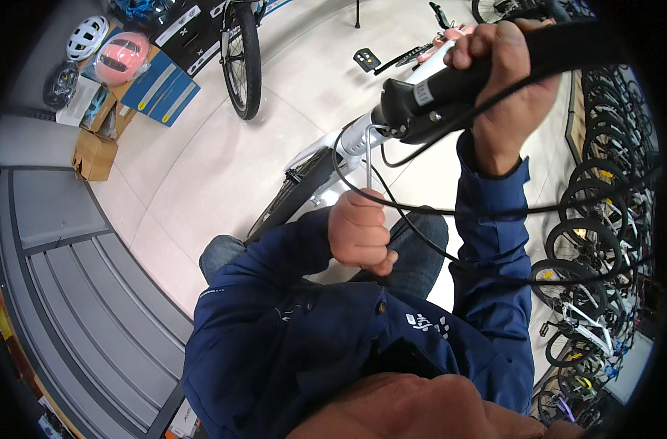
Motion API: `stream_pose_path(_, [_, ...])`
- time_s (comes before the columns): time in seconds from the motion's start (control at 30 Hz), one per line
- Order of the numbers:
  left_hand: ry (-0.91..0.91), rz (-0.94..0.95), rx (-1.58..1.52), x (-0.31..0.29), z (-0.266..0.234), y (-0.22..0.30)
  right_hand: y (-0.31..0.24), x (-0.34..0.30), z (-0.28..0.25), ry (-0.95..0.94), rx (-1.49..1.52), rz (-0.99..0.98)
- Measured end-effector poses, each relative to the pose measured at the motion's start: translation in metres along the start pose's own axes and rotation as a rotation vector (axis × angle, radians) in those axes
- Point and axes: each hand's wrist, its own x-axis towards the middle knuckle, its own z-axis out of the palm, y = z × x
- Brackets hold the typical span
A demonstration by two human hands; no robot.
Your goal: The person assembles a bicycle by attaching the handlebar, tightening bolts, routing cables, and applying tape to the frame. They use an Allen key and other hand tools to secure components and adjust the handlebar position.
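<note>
The left hand [360, 233] is closing in a fist around the lower end of a metal hex key [368, 159], whose shaft is rising straight up from the fist to the black stem [410, 102] of the bicycle handlebar, where its bent tip is meeting the clamp. Up and to the right of the stem, the right hand [510, 80] is wrapping tightly around the black handlebar [567, 45], fingers curled over it. Black cables [421, 201] are looping just below the stem, passing beside the fist. The white bicycle frame [326, 150] is running down-left from the stem. Far left of the stem, a pink helmet [121, 58] is lying on boxes.
</note>
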Motion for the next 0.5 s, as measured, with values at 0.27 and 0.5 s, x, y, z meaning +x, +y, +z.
stream_pose_path(0.27, [-0.021,-0.039,0.169,0.026,-0.007,0.007,0.001,0.008,0.009,0.047,-0.191,-0.052])
stream_pose_path(0.5, [0.132,-0.099,0.26,0.043,0.003,0.013,-0.006,0.009,0.007,0.033,-0.302,0.056])
